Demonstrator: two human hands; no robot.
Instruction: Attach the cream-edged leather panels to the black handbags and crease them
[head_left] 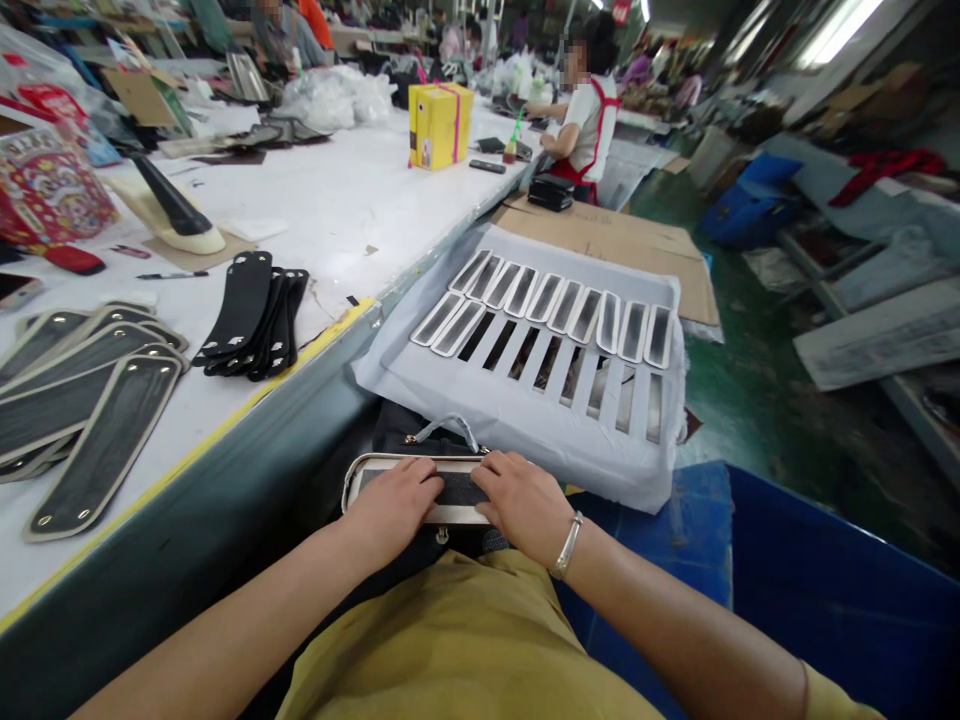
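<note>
Across my lap lies a long dark panel with a cream border [459, 513], rounded at its left end. It sits on black bag-like material [390, 432] with small metal fittings and a grey strap [450, 424]. My left hand [399, 500] presses on the panel's left half, fingers bent and close together. My right hand [521, 497], a silver bracelet at its wrist, grips the right end with fingers curled over it. The fingertips of both hands point inward, leaving a short stretch of dark surface between them. The panel's underside is hidden.
A grey cloth-covered rack [517, 400] ahead bears rows of pale-edged strips [544, 297]. On the white table [315, 220] lie a pile of dark panels [105, 440], black straps [244, 310] and a yellow box [439, 125]. A blue bin [825, 580] stands right; a co-worker [589, 125] sits beyond.
</note>
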